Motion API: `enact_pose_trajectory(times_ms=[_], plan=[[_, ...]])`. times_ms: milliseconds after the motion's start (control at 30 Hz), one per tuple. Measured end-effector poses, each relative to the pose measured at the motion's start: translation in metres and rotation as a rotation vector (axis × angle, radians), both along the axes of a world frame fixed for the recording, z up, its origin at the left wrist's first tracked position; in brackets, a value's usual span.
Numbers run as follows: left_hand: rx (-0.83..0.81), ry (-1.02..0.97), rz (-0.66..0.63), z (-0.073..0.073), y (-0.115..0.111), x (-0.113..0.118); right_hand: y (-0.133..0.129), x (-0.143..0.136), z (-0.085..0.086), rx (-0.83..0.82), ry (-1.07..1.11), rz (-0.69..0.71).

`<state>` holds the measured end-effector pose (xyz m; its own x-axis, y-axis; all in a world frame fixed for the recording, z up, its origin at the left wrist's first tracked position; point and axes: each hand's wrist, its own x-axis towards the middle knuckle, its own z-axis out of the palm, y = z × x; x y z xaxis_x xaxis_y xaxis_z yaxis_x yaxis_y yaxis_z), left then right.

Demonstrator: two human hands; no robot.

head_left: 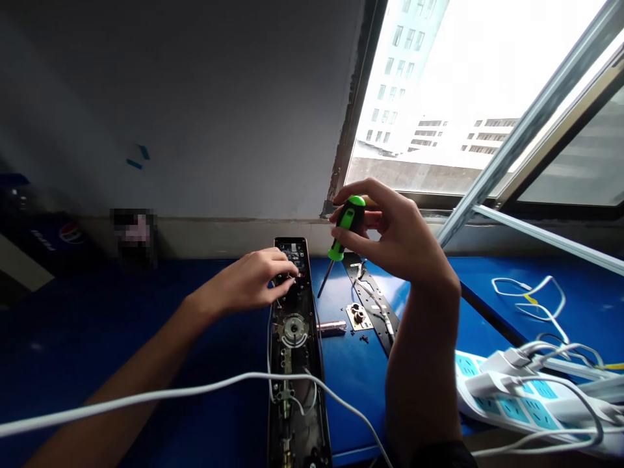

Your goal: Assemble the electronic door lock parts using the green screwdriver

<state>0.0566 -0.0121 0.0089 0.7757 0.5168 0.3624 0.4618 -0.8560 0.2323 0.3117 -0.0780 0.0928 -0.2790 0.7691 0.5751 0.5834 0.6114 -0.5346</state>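
A long, narrow black housing, which looks like an opened electronic door lock, lies lengthwise in front of me. Its inside shows a round metal part, wires and, at the far end, a circuit board. My left hand reaches into that far end, fingertips pinched together beside the board; what they grip is too small to make out. Raised to the right of the housing, my right hand holds a green-and-black screwdriver. The tool's shaft slants down to the left, its tip apart from the housing.
Right of the housing lie a black perforated plate with cables, a small metal plate, loose screws and a copper-coloured tube. A white cable crosses the foreground. A loaded power strip occupies the right, below a window.
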Motion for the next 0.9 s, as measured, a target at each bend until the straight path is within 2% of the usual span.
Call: enact_pose_trajectory(times_ms=[100,233,400,567,900], plan=[[-0.076,0.035,0.065,0.005,0.008,-0.021,0.001,-0.018,0.000,0.036,0.018,0.052],[-0.153,0.088,0.073,0.008,0.012,-0.034,0.006,-0.039,-0.005,0.050,-0.020,0.091],[-0.291,0.159,0.048,0.011,0.007,-0.035,0.016,-0.053,-0.012,0.034,-0.123,0.177],[-0.378,0.256,0.086,0.011,-0.001,-0.032,0.022,-0.058,-0.017,0.061,-0.156,0.204],[-0.350,0.242,0.071,0.010,0.001,-0.031,0.024,-0.061,-0.019,0.098,-0.186,0.175]])
